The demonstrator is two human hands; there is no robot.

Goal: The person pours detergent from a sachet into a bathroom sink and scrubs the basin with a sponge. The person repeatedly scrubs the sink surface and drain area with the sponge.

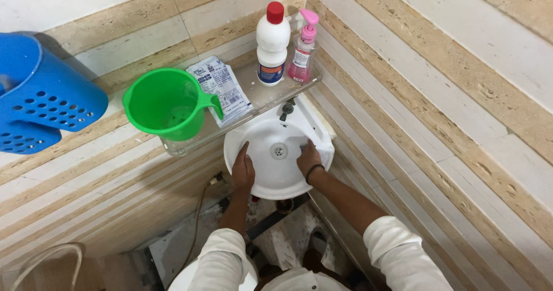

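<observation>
Scrubbing the sink [262,181], I kept my left hand [243,169] flat on its rim and my right hand [309,158] closed on something small near the drain [279,150], which seemed due next.

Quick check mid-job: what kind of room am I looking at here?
Most likely a small bathroom or washroom corner: a white washbasin with a tap, tiled walls, and a shelf with a cleaner bottle and a pump soap bottle.

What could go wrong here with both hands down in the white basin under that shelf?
The green mug overhangs the front edge of the clear shelf above the left hand; a bump could tip it. The right hand works close under the tap, so lifting might knock the white bottle or pink pump bottle.
</observation>
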